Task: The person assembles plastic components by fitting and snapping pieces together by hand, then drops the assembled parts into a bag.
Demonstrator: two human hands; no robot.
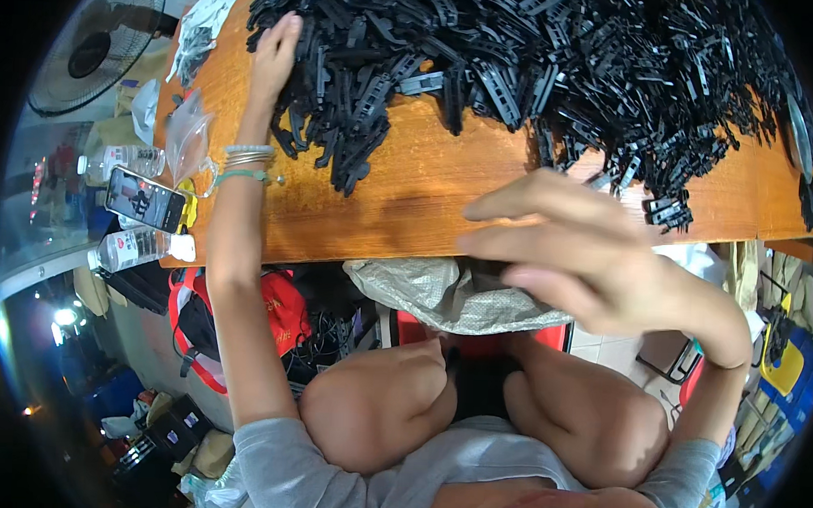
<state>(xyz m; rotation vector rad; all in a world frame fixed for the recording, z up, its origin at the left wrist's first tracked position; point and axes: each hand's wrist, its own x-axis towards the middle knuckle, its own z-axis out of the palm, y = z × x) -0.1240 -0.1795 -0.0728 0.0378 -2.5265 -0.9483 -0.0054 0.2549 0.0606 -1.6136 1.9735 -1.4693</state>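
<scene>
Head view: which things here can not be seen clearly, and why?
- Right hand: motion-blurred; whether it holds anything is unclear.
- Left hand: fingertips are buried in the black plastic parts.
- Phone: screen too small to make out.
- Woven sack: partly hidden under the wooden table edge.

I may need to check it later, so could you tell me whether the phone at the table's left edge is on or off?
On: the phone shows a lit picture on its screen.

Black plastic clips [538, 70] lie heaped across table.
</scene>
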